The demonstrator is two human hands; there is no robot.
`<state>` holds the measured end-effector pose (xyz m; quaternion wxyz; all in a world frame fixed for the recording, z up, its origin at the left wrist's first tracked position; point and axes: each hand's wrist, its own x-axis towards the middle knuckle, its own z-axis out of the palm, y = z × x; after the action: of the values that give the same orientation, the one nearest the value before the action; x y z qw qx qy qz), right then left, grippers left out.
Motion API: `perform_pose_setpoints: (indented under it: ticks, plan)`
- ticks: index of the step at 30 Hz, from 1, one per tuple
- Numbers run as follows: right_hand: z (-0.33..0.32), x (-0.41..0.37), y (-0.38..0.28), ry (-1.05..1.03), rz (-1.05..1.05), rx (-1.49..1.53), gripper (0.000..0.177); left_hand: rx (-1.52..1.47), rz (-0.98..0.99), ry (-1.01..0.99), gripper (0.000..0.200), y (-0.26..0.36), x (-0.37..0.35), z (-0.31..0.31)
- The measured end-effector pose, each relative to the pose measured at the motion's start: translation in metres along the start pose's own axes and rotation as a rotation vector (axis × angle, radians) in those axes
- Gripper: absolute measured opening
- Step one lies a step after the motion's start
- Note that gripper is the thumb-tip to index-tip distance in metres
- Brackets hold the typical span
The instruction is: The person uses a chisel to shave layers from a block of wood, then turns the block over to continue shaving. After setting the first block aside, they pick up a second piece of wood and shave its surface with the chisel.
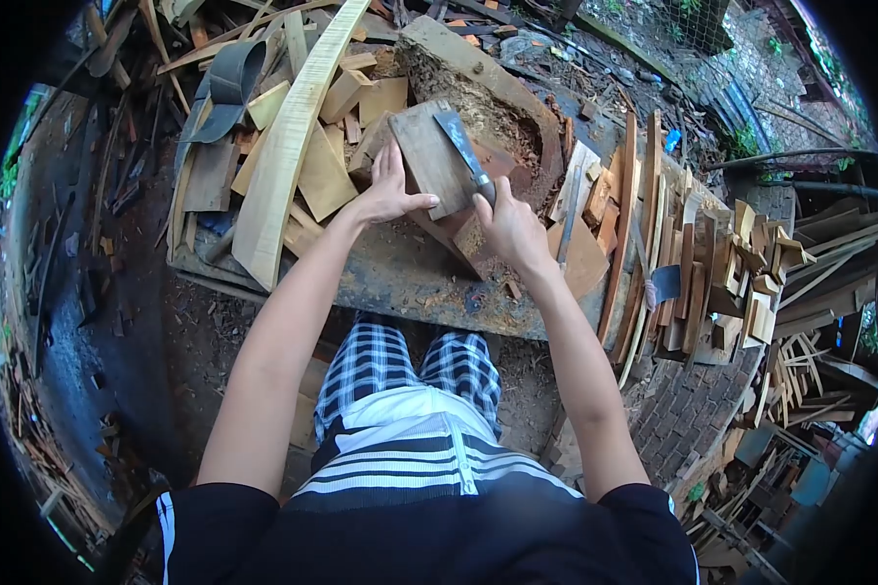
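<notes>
My left hand (392,190) grips the left edge of a flat wooden board (424,151), its thumb reaching over the near face. In my right hand (512,222) is the handle of a knife (459,141) with a flat, worn metal blade. The blade points away from me and overlaps the board's right side in this view. Under and behind the board sits a thick, weathered wood block (498,73) with a crumbling, hollowed middle. Both hands are over the near part of a worn workbench (410,292).
A long pale plank (298,146) slants along the left, beside wood offcuts (324,175) and a dark cap (226,93). Upright wood strips (622,234) and stacked pieces (741,263) line the right. A blade with a wrapped handle (649,291) lies among them.
</notes>
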<state>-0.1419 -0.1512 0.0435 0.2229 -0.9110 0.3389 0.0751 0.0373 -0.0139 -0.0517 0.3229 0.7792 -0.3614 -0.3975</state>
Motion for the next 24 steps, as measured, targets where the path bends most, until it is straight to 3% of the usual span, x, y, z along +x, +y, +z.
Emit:
perform_pose_setpoints:
  ticks: [3, 11, 18, 24]
  plan:
    - [0.002, -0.025, 0.006, -0.037, 0.014, 0.001, 0.037, 0.01, 0.022, 0.017, 0.146, -0.004, 0.002, 0.001]
    - [0.007, 0.012, -0.007, 0.011, 0.009, -0.015, 0.039, 0.004, 0.029, 0.044, 0.146, -0.002, 0.001, 0.001]
    - [0.0, -0.02, -0.005, -0.028, 0.04, 0.005, 0.041, 0.012, 0.042, 0.042, 0.147, -0.006, 0.006, 0.001]
    - [0.007, 0.046, -0.021, 0.037, 0.018, -0.013, 0.043, -0.001, 0.026, 0.042, 0.148, -0.01, 0.008, -0.004]
